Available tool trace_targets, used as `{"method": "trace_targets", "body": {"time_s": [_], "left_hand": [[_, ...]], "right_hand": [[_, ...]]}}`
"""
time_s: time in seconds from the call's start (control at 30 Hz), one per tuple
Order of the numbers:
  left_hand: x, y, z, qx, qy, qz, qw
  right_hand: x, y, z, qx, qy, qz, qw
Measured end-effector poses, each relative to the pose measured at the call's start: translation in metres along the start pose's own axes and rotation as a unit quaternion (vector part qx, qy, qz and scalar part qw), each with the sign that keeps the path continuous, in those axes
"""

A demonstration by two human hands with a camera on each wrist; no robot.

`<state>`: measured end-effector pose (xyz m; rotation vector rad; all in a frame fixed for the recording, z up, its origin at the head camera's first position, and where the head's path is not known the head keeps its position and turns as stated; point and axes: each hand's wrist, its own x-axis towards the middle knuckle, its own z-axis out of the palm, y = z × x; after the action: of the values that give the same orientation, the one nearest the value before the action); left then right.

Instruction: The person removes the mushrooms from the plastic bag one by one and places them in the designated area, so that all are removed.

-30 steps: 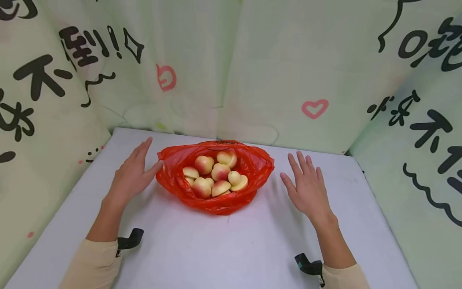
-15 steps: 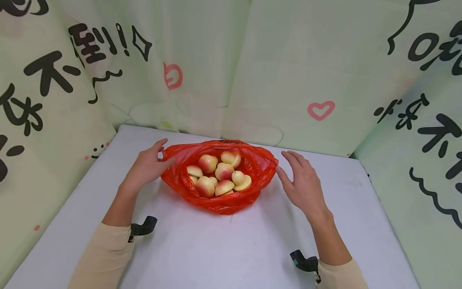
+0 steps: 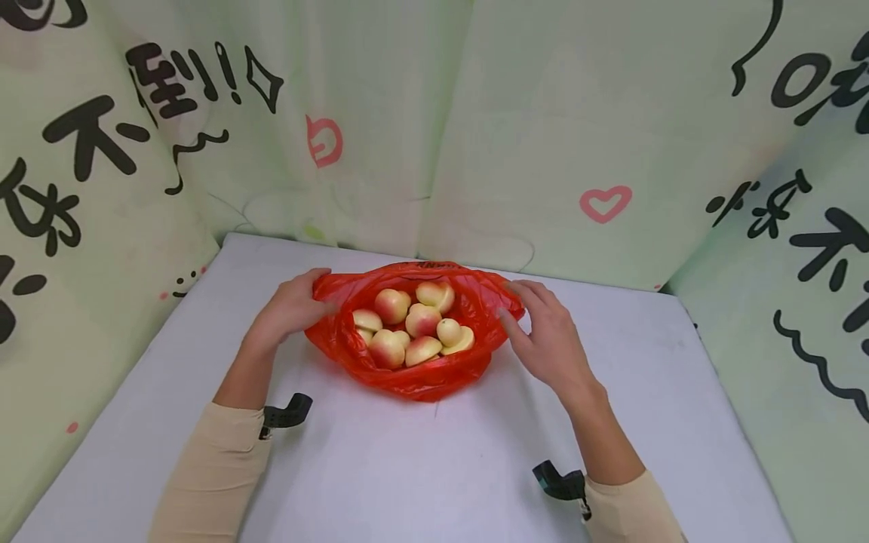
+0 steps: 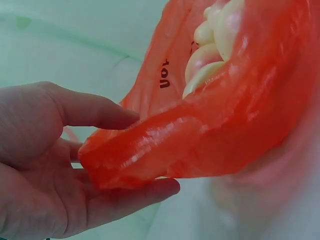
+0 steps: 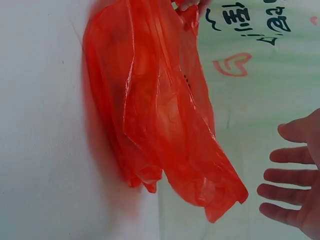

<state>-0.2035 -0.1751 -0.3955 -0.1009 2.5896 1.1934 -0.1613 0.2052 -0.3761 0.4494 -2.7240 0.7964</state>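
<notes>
A red plastic bag (image 3: 414,388) lies on the table with its mouth spread wide. Inside are several yellow-and-red, peach-like fruits (image 3: 422,320), some looking cut. My left hand (image 3: 290,305) holds the bag's left edge. In the left wrist view, that hand (image 4: 60,160) has its thumb at the mouth side and its fingers under the red plastic. At the bag's right edge is my right hand (image 3: 546,343), its thumb overlapping the rim in the head view. The right wrist view shows that hand's (image 5: 300,175) fingers straight and spread, apart from the bag.
The white table (image 3: 434,475) reaches a pale green curtain (image 3: 516,151) with black lettering and pink drawings behind and on both sides. Black wrist-worn devices, one at the left wrist (image 3: 288,411) and one at the right (image 3: 560,480), jut inward over the table.
Both hands have moved inward to the bag's two side edges. The left hand has taken hold of the left edge. The bag and its contents stay nearly in place.
</notes>
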Motion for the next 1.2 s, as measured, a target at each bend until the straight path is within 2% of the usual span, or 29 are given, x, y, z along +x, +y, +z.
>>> {"method": "trace_targets", "body": {"time_s": [0.33,0.7,1.03,1.2], "left_hand": [[0.005,0.007,0.011,0.011,-0.004,-0.026,0.9996],[0.007,0.012,0.011,0.031,0.001,-0.045,0.9985],[0.009,0.013,0.014,0.035,0.005,-0.049,0.9982],[0.010,0.013,0.014,0.041,0.009,-0.026,0.9988]], "right_hand": [[0.010,-0.012,0.013,0.042,-0.055,0.000,0.9976],[0.019,-0.017,0.032,0.060,-0.099,-0.012,0.9932],[0.026,-0.024,0.045,0.047,-0.118,0.002,0.9920],[0.030,-0.024,0.049,0.045,-0.121,0.005,0.9916]]}}
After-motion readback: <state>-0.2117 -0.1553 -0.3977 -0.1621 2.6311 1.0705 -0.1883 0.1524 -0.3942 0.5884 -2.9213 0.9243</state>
